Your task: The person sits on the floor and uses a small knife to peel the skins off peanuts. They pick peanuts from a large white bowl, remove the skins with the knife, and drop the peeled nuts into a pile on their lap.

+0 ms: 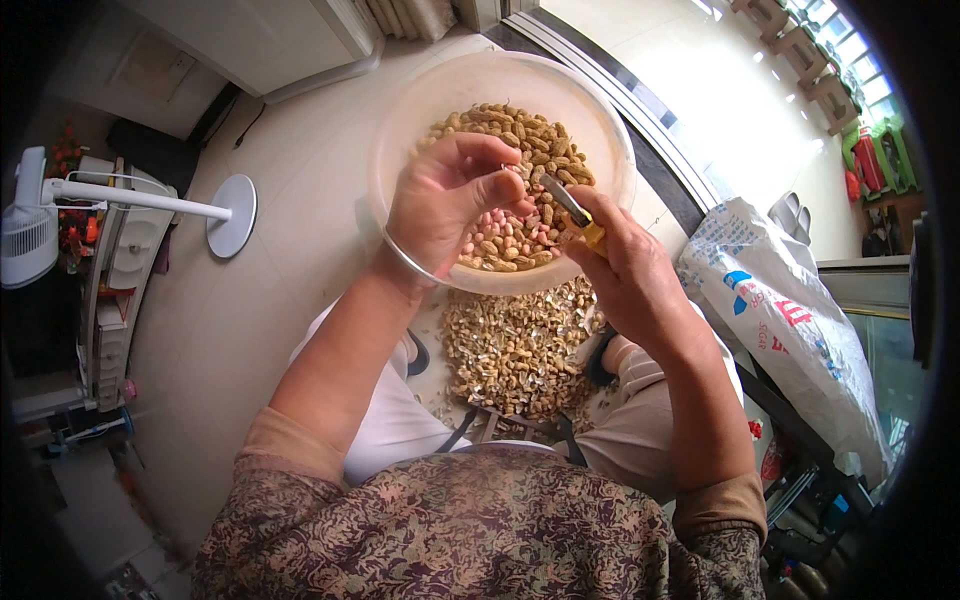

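My left hand (442, 195), a bangle on its wrist, is raised over the near left of a wide translucent plastic basin (502, 67). Its curled fingers and thumb pinch what looks like a peanut, mostly hidden. In my right hand (630, 262) are pliers (564, 196) with yellow grips, their metal jaws pointing toward the left fingertips but apart from them. Unshelled peanuts (551, 146) fill much of the basin. Pink shelled kernels (495, 225) lie in its nearer part, below the left fingers.
Broken peanut shells (517, 352) form a heap on the floor between my feet, just under the basin's near rim. A white woven sack (787, 322) leans at the right. On the left stands a white fan (231, 216). A sliding-door track (622, 82) runs behind the basin.
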